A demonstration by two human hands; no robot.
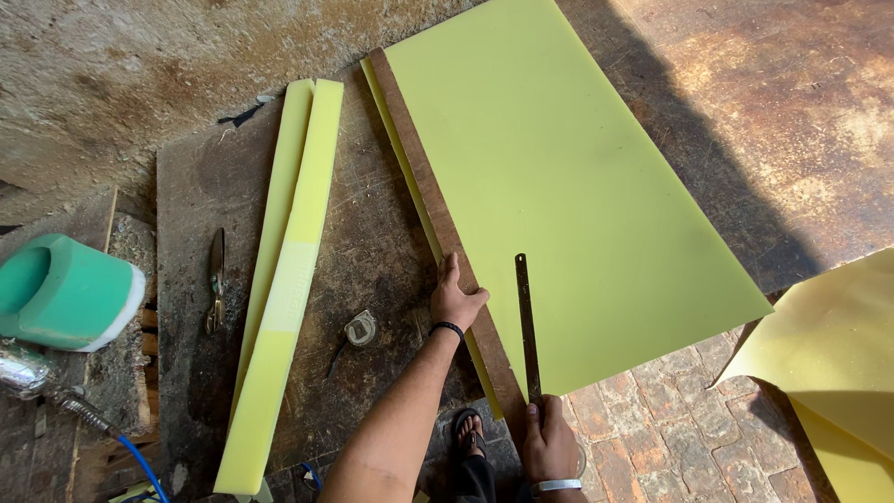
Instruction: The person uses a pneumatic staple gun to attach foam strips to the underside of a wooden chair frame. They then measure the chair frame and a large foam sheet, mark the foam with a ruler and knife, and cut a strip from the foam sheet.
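A large yellow-green foam sheet (568, 186) lies on a dark worn board (372, 233). Along its left edge rests a long brown wooden straightedge (424, 177). My left hand (454, 296) presses flat on the lower part of that wooden strip, a dark band on the wrist. My right hand (548, 440), with a silver bangle, grips the near end of a thin metal saw blade (527, 321) that lies on the foam sheet, pointing away from me.
Two long strips of yellow foam (284, 270) lie left of the board's middle. Shears (216, 279) and a tape measure (359, 327) sit on the board. A green and white foam block (70, 293) is at left. More yellow sheet (838, 363) lies right. My sandalled foot (468, 433) shows below.
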